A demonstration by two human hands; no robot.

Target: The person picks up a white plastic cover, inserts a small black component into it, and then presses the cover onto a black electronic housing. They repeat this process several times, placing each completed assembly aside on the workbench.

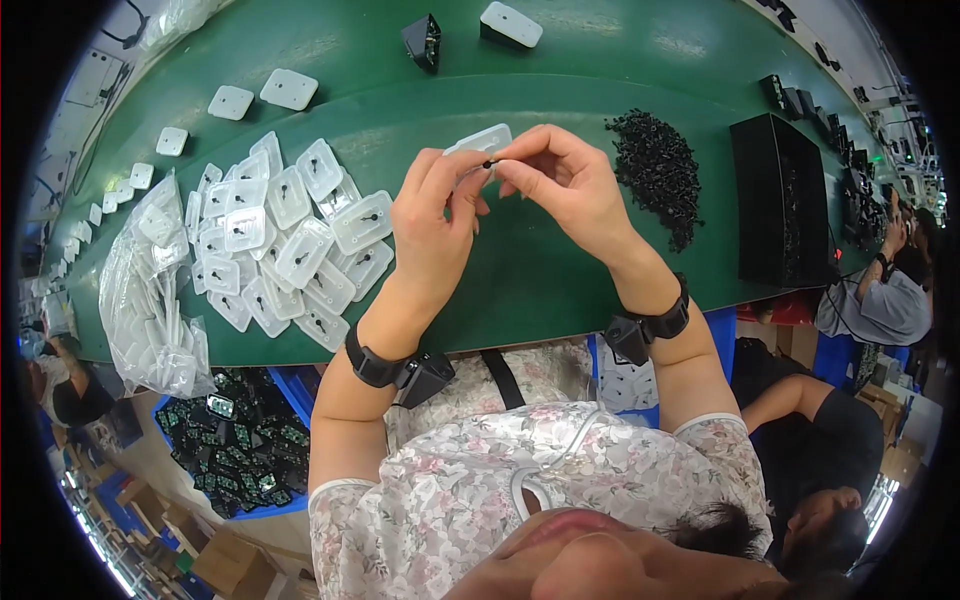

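Note:
My left hand (432,215) holds a white rounded-square plastic plate (483,140) up above the green table (540,270). My right hand (565,180) pinches a tiny black plug (487,163) between thumb and forefinger, right at the plate's face. Both wrists wear black bands with small black units. To the left lies a heap of white plates (290,240), many with a black plug in the middle. To the right sits a pile of loose black plugs (657,172).
A clear bag of white plates (150,300) hangs over the table's left front edge. Single white plates (288,88) lie farther back. A black tray (782,200) stands at right. A blue bin of green circuit boards (235,440) sits below. Other people sit at right.

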